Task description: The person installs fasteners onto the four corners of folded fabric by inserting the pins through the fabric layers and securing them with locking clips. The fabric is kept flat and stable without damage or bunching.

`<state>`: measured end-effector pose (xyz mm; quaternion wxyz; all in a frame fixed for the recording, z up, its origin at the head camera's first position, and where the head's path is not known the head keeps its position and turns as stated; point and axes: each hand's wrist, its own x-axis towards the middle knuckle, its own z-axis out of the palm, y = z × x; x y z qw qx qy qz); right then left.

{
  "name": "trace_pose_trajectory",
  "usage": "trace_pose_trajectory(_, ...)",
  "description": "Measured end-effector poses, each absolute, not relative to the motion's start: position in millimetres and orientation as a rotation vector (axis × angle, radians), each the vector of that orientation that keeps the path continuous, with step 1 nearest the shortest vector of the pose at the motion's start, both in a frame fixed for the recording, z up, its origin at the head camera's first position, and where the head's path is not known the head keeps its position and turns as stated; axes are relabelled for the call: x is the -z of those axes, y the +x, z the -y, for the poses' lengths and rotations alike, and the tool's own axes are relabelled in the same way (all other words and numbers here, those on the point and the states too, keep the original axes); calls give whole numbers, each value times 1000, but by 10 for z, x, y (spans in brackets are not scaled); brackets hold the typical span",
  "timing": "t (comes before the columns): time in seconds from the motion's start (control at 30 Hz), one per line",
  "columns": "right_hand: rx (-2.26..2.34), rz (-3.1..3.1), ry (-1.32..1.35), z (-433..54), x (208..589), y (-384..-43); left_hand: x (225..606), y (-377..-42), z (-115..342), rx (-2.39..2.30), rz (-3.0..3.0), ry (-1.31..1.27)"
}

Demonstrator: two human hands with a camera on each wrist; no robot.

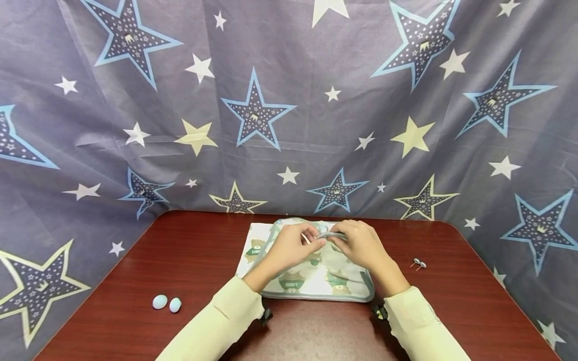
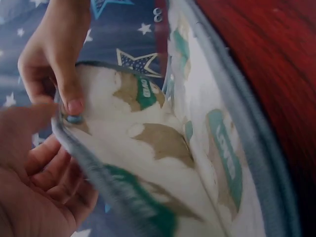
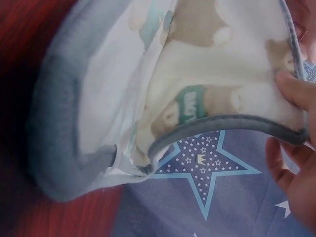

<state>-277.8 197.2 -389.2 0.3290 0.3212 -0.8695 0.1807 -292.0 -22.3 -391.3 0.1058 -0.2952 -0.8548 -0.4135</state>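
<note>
Pale-blue ovals (image 1: 160,302) left of cloth (image 1: 315,279)

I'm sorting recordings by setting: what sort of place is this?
Probably an indoor spot set up for filming, though the wider room is hidden: star-print fabric hangs behind and beside a reddish-brown table, where a person handles a bear-print cloth.

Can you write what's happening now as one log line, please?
left hand: holds cloth edge | right hand: pinches cloth edge | table, left: two pale blue pieces | table, right: two pins
</note>
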Motion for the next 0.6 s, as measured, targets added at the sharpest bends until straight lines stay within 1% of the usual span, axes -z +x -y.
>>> trace_pose_trajectory(0.13, -497, 2395, 873, -1993, 3877, -2770, 3910, -2881, 217, 1051, 2570, -977)
trace_pose_trajectory(0.33, -555, 2563, 891, -2118, 3817, -2791, 3937, -2977, 220, 1110, 2638, -1021)
trace_pose_trajectory(0.5, -627, 2608, 826, -2276, 3759, -2800, 3941, -3189, 305, 1294, 2644, -897)
trace_pose_trajectory(0.6, -659, 2635, 788, -2389, 3739, -2801, 3941, -3352, 389, 1511, 2616, -747)
